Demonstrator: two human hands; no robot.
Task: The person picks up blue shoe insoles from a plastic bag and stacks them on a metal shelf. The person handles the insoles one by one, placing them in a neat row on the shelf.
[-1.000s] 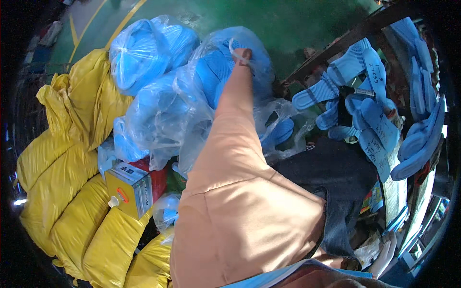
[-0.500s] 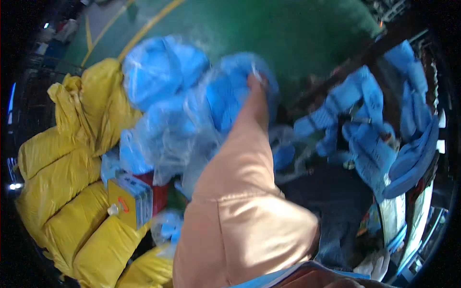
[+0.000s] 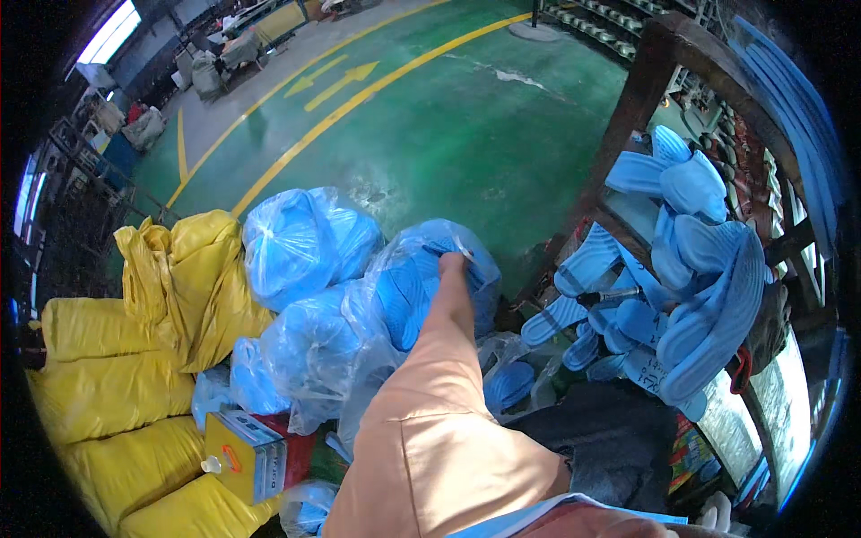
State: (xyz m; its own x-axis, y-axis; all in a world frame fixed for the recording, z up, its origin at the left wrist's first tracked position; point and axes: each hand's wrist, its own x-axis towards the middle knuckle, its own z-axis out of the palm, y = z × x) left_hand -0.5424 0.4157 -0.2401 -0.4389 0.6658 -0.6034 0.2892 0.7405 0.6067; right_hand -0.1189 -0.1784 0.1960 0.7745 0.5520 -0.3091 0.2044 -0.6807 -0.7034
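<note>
Here, my left hand meets a clear bag of ribbed blue soles ahead, fingers hidden; I can't tell its grip, nor that of my right hand, seemingly the pale shape low down. The soles look light and bendy, the slick plastic tearable, best held by a bunched edge. Another clear bag bulges blue; yellow sacks hide their contents.

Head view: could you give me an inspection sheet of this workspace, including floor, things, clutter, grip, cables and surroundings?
Surface: green floor, yellow markings, pale scuffs.
Things at hand: clear plastic bag containing blue insoles.
Clutter: yellow sacks, yellow can with orange handle, loose insole pile.
Grip: left hand at the bag, finger closure unclear; right hand not clearly identifiable.
Cables: nothing seen.
Surroundings: dark frame right, bright window upper left.
</note>
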